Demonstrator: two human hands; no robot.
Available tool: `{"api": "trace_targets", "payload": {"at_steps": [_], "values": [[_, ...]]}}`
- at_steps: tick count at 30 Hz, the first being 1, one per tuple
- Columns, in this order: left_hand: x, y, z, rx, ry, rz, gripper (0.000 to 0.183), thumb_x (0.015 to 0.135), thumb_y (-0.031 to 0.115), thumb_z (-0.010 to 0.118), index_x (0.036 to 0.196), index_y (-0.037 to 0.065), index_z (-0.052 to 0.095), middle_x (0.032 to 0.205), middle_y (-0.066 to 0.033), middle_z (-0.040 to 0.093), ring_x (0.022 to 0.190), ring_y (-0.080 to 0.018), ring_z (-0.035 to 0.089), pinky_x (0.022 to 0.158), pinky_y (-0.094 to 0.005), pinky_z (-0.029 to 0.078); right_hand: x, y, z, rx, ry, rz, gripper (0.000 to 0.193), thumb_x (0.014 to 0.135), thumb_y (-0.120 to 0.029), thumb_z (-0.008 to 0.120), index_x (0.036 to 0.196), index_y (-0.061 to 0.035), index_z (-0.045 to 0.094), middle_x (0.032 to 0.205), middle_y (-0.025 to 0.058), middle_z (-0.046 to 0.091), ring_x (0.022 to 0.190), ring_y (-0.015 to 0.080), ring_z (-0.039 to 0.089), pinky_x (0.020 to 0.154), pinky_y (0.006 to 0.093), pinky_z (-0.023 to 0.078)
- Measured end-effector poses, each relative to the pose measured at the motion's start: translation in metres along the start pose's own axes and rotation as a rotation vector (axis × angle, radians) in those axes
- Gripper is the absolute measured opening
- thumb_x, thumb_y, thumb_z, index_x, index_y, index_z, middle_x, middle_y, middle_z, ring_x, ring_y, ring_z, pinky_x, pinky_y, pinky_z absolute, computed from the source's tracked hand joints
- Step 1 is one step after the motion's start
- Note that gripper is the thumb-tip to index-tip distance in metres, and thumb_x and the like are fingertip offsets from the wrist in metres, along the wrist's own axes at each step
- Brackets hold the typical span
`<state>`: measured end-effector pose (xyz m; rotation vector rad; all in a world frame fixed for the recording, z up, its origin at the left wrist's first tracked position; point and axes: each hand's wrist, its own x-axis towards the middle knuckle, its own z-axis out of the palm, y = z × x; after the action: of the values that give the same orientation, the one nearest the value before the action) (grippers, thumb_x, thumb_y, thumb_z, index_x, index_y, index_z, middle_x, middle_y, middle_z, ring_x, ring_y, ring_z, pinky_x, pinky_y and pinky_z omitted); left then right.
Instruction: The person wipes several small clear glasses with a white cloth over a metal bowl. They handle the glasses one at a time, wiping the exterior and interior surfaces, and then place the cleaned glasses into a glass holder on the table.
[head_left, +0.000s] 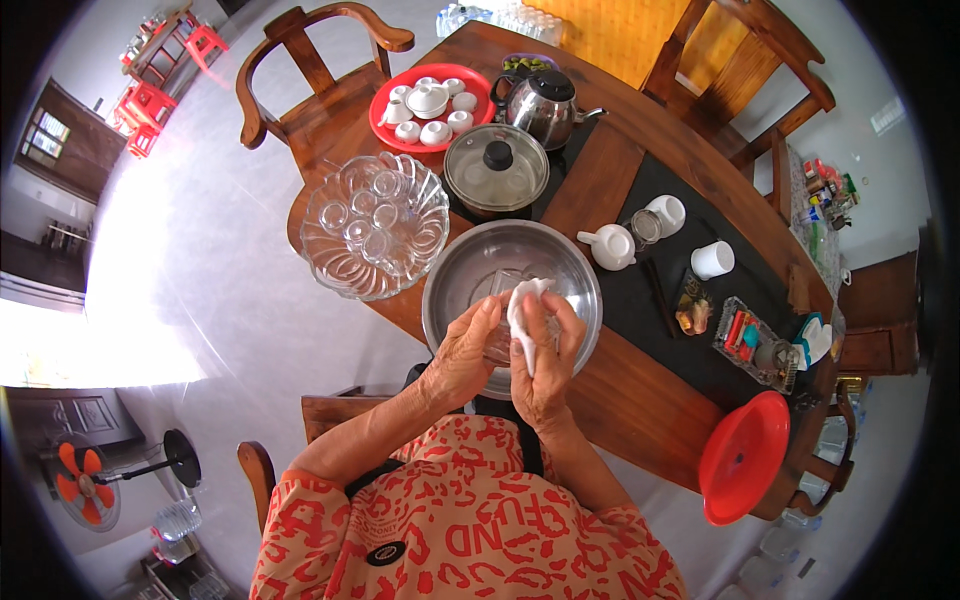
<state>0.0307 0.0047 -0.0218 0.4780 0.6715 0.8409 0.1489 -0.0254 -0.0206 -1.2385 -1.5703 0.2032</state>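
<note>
Both hands are held together over a steel basin [440, 290]. My right hand [545, 375] grips a crumpled white cloth [528, 318] between thumb and fingers. Close beside it, my left hand [462, 348] is curled with the thumb up. Something clear shows between the hands, but its shape is mostly hidden. Clear glassware [508, 283] shows inside the basin behind the fingers. Left of the basin, a large scalloped glass bowl [330, 268] holds several small clear glasses [376, 243].
A lidded pot [470, 175], a steel kettle [545, 115] and a red tray [385, 135] of white teaware stand beyond the basin. To the right are a white teapot [610, 247], white cups [712, 260], a glass tray [770, 370] and a red basin [742, 460]. Wooden chairs [320, 75] surround the table.
</note>
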Motion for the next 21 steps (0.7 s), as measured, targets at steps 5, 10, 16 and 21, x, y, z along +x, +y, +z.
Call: {"api": "trace_targets", "payload": {"at_steps": [5, 10, 16, 21], "values": [[0.001, 0.002, -0.014, 0.093, -0.037, -0.029, 0.051, 0.099, 0.043, 0.038, 0.138, 0.010, 0.038, 0.124, -0.0079, 0.053, 0.108, -0.0185, 0.056, 0.091, -0.0367, 0.047, 0.004, 0.002, 0.001, 0.270, 0.037, 0.341, 0.035, 0.093, -0.008, 0.053, 0.127, 0.0006, 0.052, 0.124, 0.0142, 0.047, 0.107, 0.0265, 0.049, 0.093, 0.0349, 0.041], [-0.002, 0.014, 0.003, -0.050, -0.041, -0.053, 0.050, 0.098, 0.043, 0.039, 0.138, 0.013, 0.037, 0.127, -0.0079, 0.051, 0.107, -0.0212, 0.055, 0.092, -0.0365, 0.044, 0.005, 0.006, 0.002, 0.029, 0.032, 0.093, 0.043, 0.084, -0.003, 0.062, 0.126, 0.0008, 0.053, 0.122, 0.0174, 0.053, 0.103, 0.0305, 0.052, 0.089, 0.0384, 0.041], [0.002, 0.010, 0.004, -0.110, 0.011, 0.092, 0.054, 0.096, 0.055, 0.034, 0.124, 0.011, 0.049, 0.112, -0.0062, 0.056, 0.106, -0.0206, 0.054, 0.093, -0.0356, 0.044, 0.007, -0.016, -0.005, -0.149, -0.088, -0.256, 0.051, 0.079, -0.008, 0.065, 0.128, -0.0006, 0.053, 0.132, 0.0160, 0.050, 0.098, 0.0292, 0.051, 0.086, 0.0374, 0.041], [-0.003, 0.009, 0.016, -0.164, 0.041, 0.117, 0.060, 0.093, 0.062, 0.033, 0.122, 0.013, 0.050, 0.114, -0.0074, 0.056, 0.108, -0.0223, 0.053, 0.095, -0.0365, 0.043, 0.017, -0.020, -0.010, -0.100, -0.063, -0.219, 0.044, 0.084, -0.010, 0.061, 0.126, 0.0011, 0.054, 0.132, 0.0154, 0.051, 0.101, 0.0292, 0.051, 0.088, 0.0374, 0.041]]}}
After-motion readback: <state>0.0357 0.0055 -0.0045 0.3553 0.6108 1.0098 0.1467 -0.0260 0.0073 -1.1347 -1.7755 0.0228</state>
